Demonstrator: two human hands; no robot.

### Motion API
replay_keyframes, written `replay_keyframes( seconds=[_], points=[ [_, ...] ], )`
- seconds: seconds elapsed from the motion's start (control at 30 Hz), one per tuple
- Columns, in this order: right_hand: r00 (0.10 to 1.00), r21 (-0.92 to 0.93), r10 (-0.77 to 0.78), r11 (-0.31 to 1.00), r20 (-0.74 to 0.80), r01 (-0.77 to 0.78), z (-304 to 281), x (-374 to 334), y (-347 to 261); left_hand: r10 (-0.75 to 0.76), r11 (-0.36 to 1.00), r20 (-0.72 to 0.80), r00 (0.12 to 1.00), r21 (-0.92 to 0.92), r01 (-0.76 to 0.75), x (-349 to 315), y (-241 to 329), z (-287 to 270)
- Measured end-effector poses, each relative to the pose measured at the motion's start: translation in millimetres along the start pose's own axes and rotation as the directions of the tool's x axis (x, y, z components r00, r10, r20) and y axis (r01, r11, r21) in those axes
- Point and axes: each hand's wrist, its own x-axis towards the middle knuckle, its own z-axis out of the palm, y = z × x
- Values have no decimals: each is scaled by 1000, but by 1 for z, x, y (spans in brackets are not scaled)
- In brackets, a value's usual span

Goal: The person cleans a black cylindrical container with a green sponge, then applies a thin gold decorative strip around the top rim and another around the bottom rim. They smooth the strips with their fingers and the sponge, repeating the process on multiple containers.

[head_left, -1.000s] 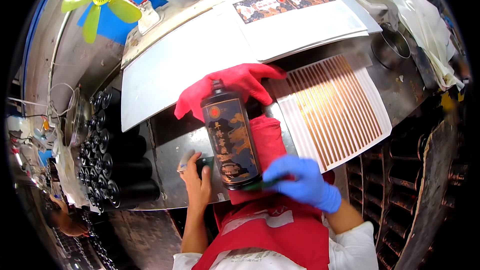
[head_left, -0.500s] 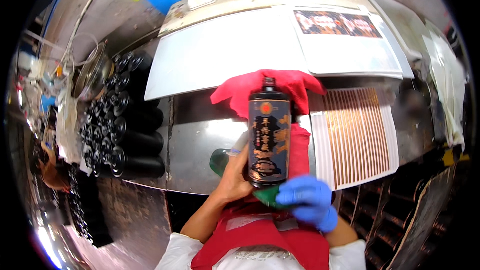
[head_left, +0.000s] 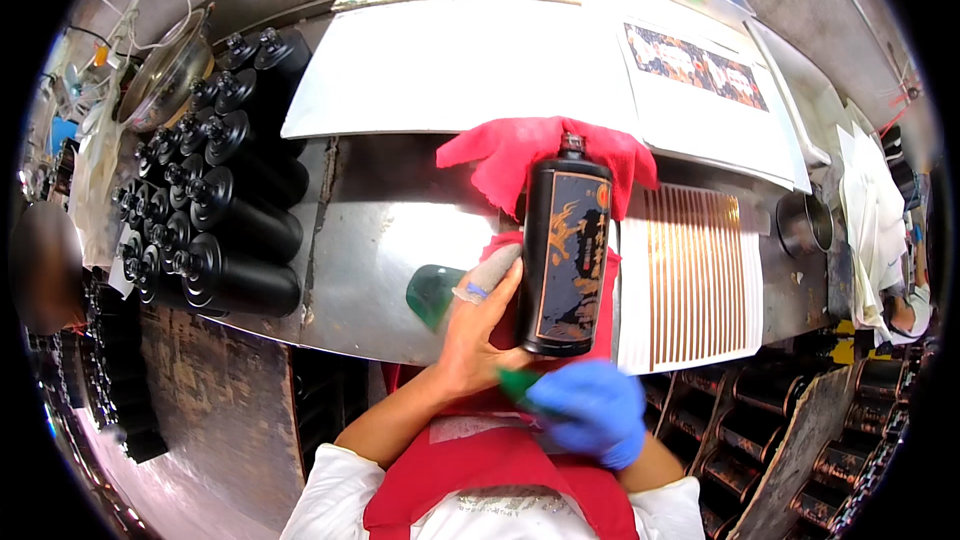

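A black bottle [head_left: 568, 260] with a grey, orange and gold label lies on a red cloth [head_left: 505, 155], its neck pointing away from me. My left hand [head_left: 475, 335] is bare, with a grey sleeve on one finger. It is beside the bottle's lower left, fingers stretched out and the thumb side close to the base; whether it touches is hard to tell. In a blue glove, my right hand [head_left: 590, 410] grips a green scraper [head_left: 517, 385] just below the base, slightly blurred. Another green flat piece [head_left: 434, 292] rests on the metal table left of my left hand.
Several black bottles [head_left: 235, 210] are stacked on their sides at the left. A sheet of gold strips [head_left: 695, 280] lies at the right, near a dark cup [head_left: 803, 223]. White boards [head_left: 450, 70] cover the back. A blurred person [head_left: 50, 270] is at the far left.
The bottle has rolled so its red emblem sits at the right edge. My left hand's fingers have come away from its side. The view has shifted too.
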Motion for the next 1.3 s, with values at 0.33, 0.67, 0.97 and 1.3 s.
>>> replay_keyframes(
  seconds=[0.33, 0.67, 0.97, 1.3],
  points=[
    [976, -272, -213, 938, 42, 217, 5, 19, 30, 111, 994, -77, 991, 7, -111, -1, -4, 2],
    [911, -154, 17, 984, -412, -88, -14, 53, 56, 93, 988, -34, 995, -119, -96, 1, -3, 2],
    [989, -48, 120, 992, 81, -116, -35, 3, 16, 95, 986, -50, 994, -130, -100, 4, -5, 0],
    [968, 69, 214, 976, -129, -206, -45, 167, 94, 90, 975, -32, 995, -203, -94, 6, -7, -5]
  ],
)
